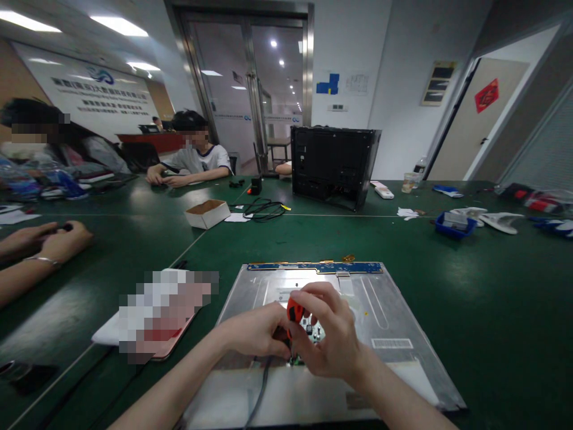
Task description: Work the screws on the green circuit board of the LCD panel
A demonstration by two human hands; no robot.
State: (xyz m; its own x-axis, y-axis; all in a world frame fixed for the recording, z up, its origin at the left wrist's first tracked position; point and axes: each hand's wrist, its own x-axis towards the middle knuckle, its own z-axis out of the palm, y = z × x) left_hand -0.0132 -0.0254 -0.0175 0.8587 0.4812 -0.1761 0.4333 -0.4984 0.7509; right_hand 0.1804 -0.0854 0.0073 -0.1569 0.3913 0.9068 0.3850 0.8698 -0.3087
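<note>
On green table (250, 242), blue tray (455, 232) holding clear box (455, 220); right grip (329, 331) clamped on red screwdriver (294, 309), left grip (262, 328) unclear.

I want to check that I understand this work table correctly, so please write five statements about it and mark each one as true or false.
1. The right hand holds a red and black tool. True.
2. The blue circuit strip runs along the near edge of the metal panel. False: it runs along the far edge.
3. The small white box is open at the top. True.
4. The large black housing lies flat on the table. False: it stands upright.
5. The left hand is over the table, to the left of the panel. False: it is over the panel, close to the tool.
</note>
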